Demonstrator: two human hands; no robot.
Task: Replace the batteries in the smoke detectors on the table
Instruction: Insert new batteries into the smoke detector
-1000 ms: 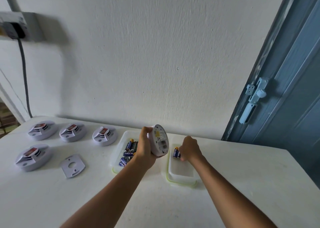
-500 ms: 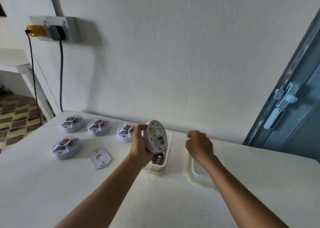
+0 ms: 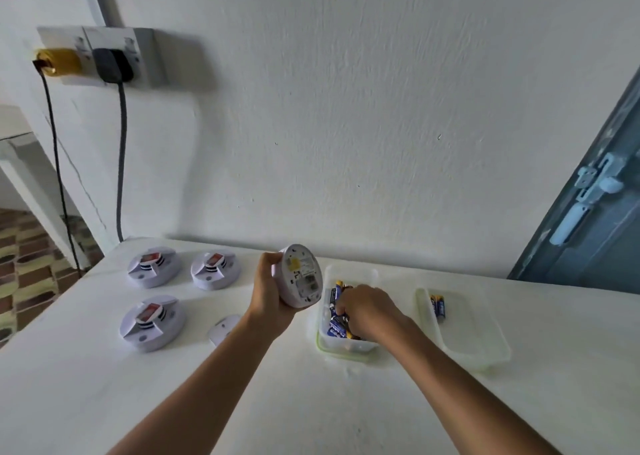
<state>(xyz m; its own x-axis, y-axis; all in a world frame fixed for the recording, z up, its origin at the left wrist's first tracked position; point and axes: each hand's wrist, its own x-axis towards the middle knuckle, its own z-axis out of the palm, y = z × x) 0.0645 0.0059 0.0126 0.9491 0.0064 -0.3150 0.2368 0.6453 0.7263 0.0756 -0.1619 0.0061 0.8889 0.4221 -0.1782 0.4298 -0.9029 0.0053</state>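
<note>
You're working in soft, even daylight; the textured white wall (image 3: 346, 108) reads bright with no glare. The grey wall socket box (image 3: 104, 56) throws a diffuse shadow rightwards, so light arrives from your left. Edges bow from the wide lens, and the blue door's pale latch (image 3: 588, 191) looks smeared.

No readable text, battery and detector labels too blurred
</note>
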